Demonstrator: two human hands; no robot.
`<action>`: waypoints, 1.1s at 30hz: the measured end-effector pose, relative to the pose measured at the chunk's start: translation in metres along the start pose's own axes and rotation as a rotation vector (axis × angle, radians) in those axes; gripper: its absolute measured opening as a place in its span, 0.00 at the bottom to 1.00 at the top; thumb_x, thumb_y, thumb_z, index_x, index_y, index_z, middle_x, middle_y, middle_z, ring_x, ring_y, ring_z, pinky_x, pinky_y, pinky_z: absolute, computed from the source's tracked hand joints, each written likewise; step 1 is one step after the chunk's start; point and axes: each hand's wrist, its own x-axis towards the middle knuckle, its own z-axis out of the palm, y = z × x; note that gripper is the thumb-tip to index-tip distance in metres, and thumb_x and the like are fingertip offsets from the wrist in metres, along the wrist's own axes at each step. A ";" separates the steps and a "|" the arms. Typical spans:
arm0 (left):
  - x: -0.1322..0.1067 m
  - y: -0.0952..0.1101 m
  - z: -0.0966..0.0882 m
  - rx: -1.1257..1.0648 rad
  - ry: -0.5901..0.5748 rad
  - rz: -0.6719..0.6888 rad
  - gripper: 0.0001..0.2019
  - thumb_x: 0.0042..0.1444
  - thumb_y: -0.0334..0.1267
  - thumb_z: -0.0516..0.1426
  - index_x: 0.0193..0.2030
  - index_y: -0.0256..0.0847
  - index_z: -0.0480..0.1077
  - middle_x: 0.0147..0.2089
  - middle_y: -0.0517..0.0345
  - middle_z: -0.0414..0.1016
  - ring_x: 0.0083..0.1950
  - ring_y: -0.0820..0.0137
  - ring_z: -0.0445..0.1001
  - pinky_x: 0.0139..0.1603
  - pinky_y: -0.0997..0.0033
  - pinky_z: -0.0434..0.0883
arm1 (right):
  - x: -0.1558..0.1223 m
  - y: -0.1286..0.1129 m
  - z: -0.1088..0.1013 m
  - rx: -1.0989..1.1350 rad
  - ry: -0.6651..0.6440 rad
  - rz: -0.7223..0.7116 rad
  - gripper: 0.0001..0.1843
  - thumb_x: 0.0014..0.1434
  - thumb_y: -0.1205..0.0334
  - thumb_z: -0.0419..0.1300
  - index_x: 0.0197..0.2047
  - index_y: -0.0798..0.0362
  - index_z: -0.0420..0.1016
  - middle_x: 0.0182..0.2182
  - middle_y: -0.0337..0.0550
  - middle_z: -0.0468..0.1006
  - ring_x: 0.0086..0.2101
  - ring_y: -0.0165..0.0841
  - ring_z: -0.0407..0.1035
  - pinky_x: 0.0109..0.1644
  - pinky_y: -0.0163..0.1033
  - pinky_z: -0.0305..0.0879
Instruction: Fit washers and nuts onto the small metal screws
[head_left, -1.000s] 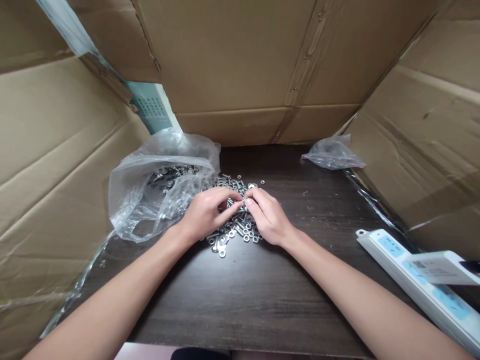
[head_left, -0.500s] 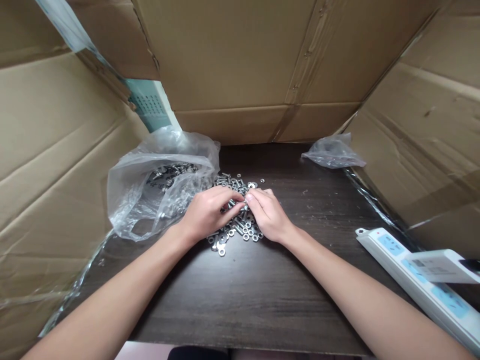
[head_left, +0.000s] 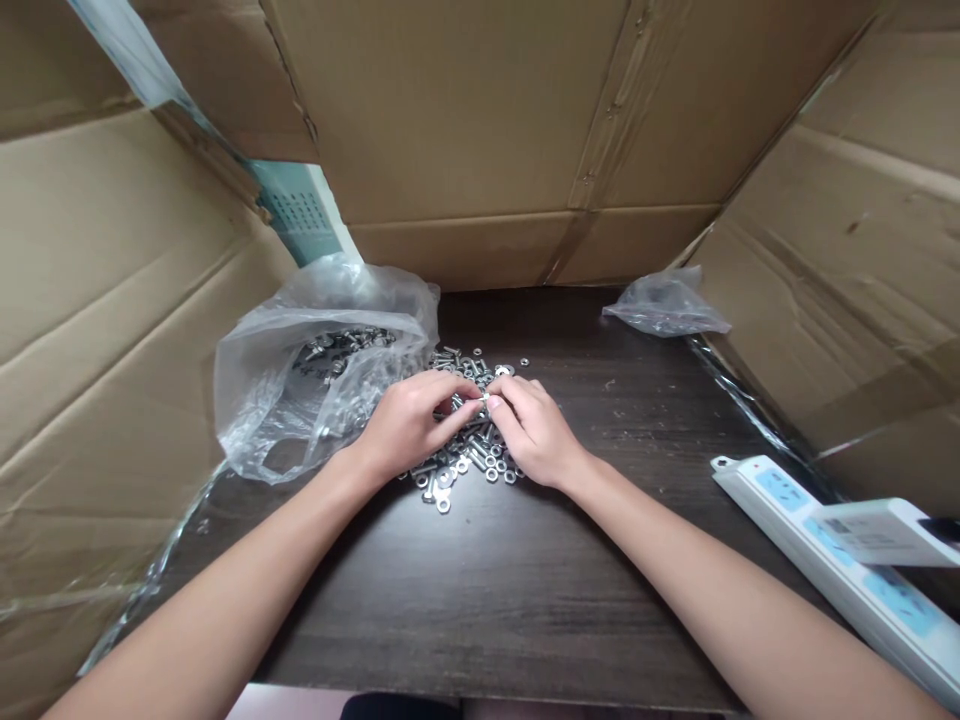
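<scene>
A pile of small metal screws, nuts and washers (head_left: 469, 462) lies on the dark wooden table (head_left: 480, 600). Both hands rest over the pile, fingertips meeting at its middle. My left hand (head_left: 412, 425) is curled, thumb and forefinger pinched on a small metal part. My right hand (head_left: 529, 428) pinches the same small part from the other side. What exactly the part is I cannot make out. A clear plastic bag (head_left: 300, 385) holding more metal hardware lies open just left of my left hand.
Cardboard walls (head_left: 480, 130) enclose the table at the left, back and right. A small crumpled plastic bag (head_left: 664, 308) sits at the back right. A white power strip (head_left: 832, 560) lies at the right front edge with a white box (head_left: 877, 530) on it.
The hands stay over the pile with only small finger movements; the pinched part has shifted slightly up and left between the fingertips.
</scene>
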 end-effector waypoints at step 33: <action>0.001 -0.001 -0.001 -0.034 0.040 0.011 0.05 0.65 0.36 0.59 0.42 0.37 0.75 0.34 0.59 0.76 0.30 0.75 0.69 0.36 0.73 0.68 | -0.002 -0.002 -0.002 0.020 -0.016 -0.007 0.08 0.69 0.62 0.48 0.38 0.51 0.64 0.34 0.42 0.70 0.37 0.37 0.64 0.43 0.43 0.56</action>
